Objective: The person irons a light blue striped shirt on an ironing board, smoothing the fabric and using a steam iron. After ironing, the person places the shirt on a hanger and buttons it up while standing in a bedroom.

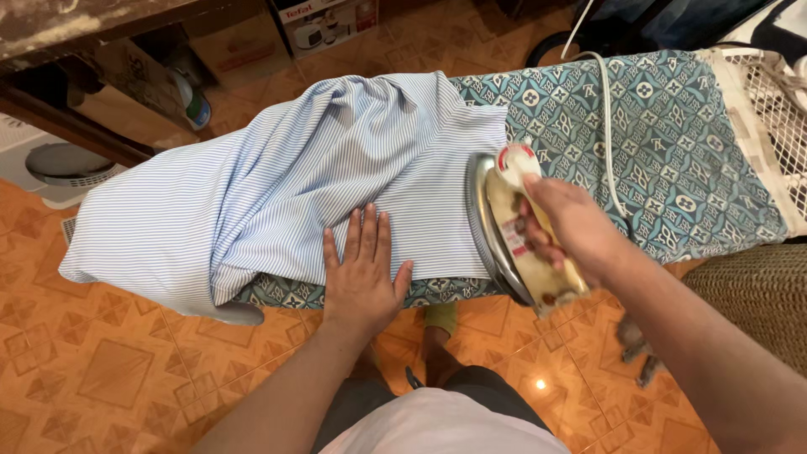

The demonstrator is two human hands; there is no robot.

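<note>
A pale blue striped shirt (277, 185) lies spread over the left half of an ironing board (672, 160) with a teal patterned cover. My left hand (363, 271) rests flat on the shirt near the board's front edge, fingers apart. My right hand (565, 225) grips the handle of a cream and red clothes iron (504, 220). The iron is tilted on its side at the shirt's right edge, its metal soleplate facing the cloth. A white cord (607, 126) runs from the iron across the board to the far side.
Orange patterned floor tiles (109, 370) surround the board. A white fan (59, 168) and cardboard boxes (239, 42) sit at the far left under a wooden table. A white mesh rack (777, 101) ends the board on the right, and a woven basket (752, 294) stands near my right arm.
</note>
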